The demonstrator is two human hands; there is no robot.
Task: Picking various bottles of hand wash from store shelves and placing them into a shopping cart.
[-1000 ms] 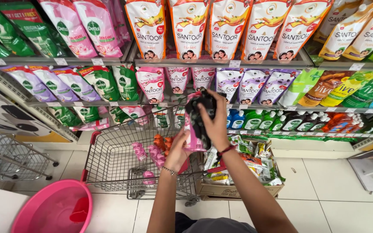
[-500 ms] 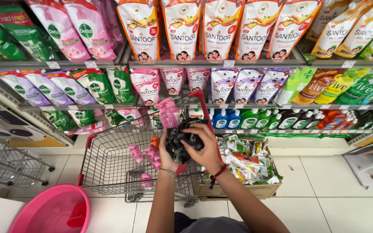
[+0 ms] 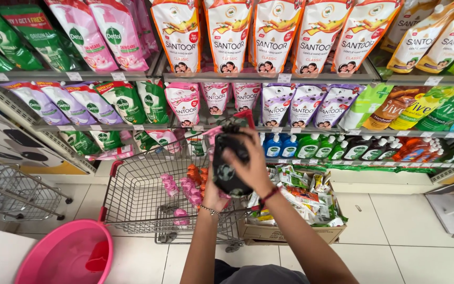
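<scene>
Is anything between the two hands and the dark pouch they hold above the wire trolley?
Nothing visible. The left hand cups the dark pouch from below and the right hand presses on its front, both in direct contact. The wire trolley stands open-topped just behind and below it.

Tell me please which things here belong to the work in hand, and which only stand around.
In hand:
- black pouch, held by left hand and right hand
- wire shopping cart just beneath, pink items inside

Standing around:
- pink basin
- cardboard box of sachets
- refill pouches on shelves
- bottles
</scene>
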